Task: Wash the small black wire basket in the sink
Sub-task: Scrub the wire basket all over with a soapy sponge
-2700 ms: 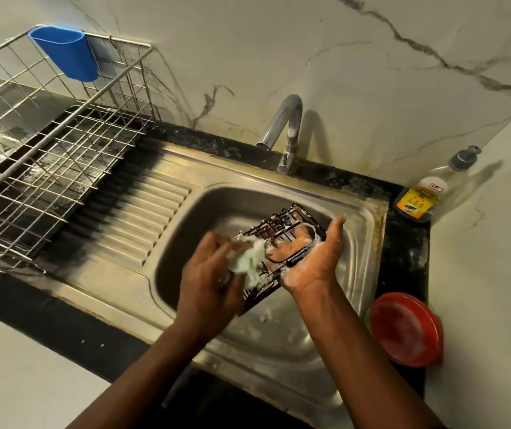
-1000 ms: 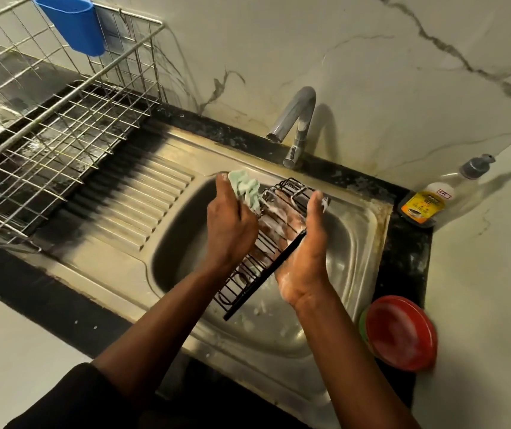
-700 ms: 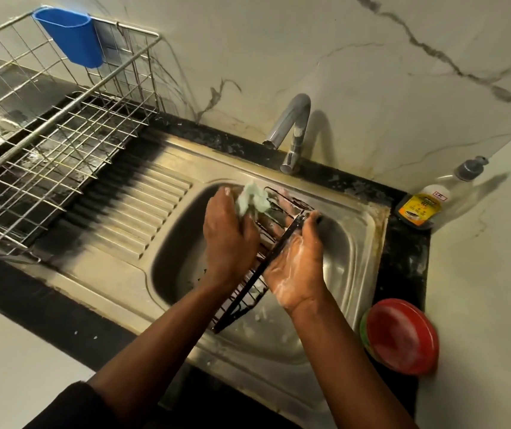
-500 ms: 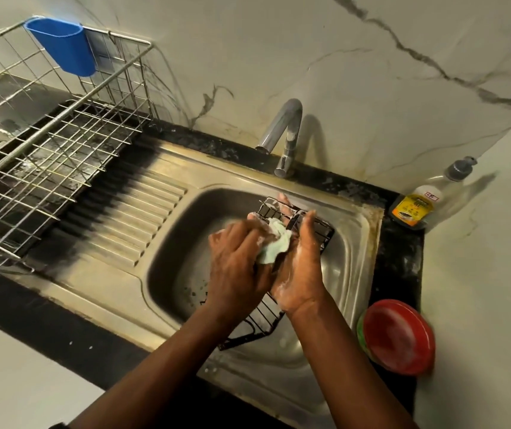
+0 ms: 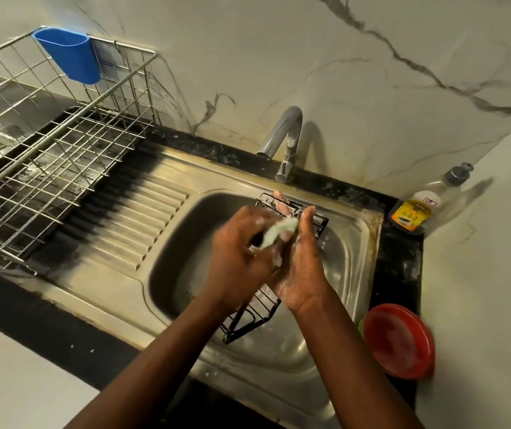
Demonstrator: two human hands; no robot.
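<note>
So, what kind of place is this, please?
Most likely a home kitchen: a steel sink with a tap, a wire drying rack beside it, and a soap bottle in the corner.

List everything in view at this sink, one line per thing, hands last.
wire basket: one, black, held tilted over the sink basin
scrub cloth: one, pale green, soapy, against the basket
sink: one, steel, set in a black counter, ribbed drainer on its left
tap: one, chrome, behind the basin, no water seen running
dish rack: one, silver wire, far left over the drainer
cutlery cup: one, blue, hung on the rack's back rail
soap bottle: one, clear with a yellow label and grey pump, right back corner
dish: one, red, round, on the counter right of the sink
left hand: one, grips the cloth
right hand: one, soapy, holds the basket
</note>
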